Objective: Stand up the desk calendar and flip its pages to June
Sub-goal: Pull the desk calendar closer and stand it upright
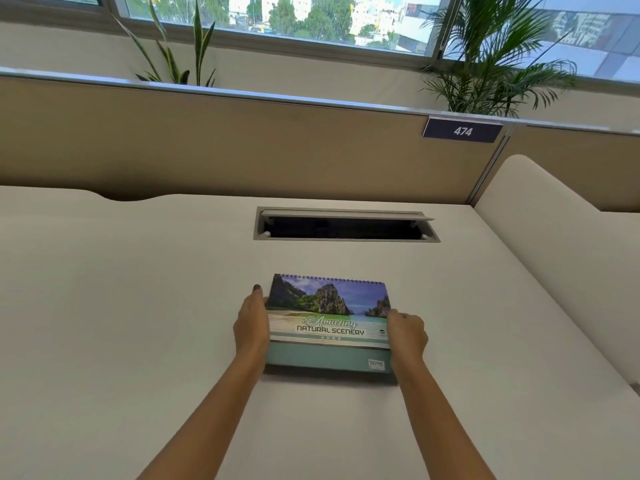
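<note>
Between both hands (252, 325) (406, 332), calendar (327, 320) cover reads "Amazing Natural Scenery".

Between the left hand (252, 323) and right hand (406, 332), the desk calendar (329, 317) has a glossy printed paper cover, dark wire spiral binding and a matt teal card base. The bench (138, 306) under them is smooth, matt off-white. Beyond the hands, the cable hatch (346, 213) has a brushed grey metal frame.

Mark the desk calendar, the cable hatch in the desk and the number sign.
desk calendar (328, 315): head view, on its cover picture.
cable hatch (346, 227): head view, on the dark opening.
number sign (462, 131): head view, on the digits 474.
</note>
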The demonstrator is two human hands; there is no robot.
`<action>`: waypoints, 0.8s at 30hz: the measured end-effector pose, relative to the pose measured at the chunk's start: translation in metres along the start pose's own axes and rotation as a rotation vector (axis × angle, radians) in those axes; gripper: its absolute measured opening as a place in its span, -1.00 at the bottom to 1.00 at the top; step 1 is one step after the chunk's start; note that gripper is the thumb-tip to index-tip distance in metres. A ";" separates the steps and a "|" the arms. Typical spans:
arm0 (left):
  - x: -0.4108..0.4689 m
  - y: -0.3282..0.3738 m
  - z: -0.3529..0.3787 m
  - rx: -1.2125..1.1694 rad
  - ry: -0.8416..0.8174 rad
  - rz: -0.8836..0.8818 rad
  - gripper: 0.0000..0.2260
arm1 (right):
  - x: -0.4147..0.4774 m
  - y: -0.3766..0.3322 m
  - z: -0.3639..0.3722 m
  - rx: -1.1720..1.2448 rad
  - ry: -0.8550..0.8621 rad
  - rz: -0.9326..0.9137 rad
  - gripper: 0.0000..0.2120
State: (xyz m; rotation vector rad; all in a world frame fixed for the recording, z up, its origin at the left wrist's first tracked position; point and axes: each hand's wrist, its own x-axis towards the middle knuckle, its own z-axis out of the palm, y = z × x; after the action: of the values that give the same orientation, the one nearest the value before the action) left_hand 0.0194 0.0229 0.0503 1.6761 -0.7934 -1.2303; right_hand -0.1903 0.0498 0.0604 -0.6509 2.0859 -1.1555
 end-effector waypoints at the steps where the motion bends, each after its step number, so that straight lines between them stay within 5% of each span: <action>1: -0.002 0.004 -0.006 -0.009 0.023 0.015 -0.56 | -0.003 -0.003 0.002 0.033 -0.033 -0.005 -0.83; 13: -0.034 0.045 -0.052 -0.357 -0.008 0.167 -0.61 | -0.044 -0.025 0.013 0.266 -0.135 -0.285 -0.80; 24: -0.050 0.027 -0.063 -0.400 -0.056 0.277 -0.62 | -0.070 0.017 0.009 0.224 0.217 -0.388 -0.85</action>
State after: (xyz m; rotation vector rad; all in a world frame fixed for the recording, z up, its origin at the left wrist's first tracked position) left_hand 0.0646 0.0731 0.1021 1.1723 -0.7287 -1.1546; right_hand -0.1387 0.1011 0.0637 -0.8780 2.0137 -1.7167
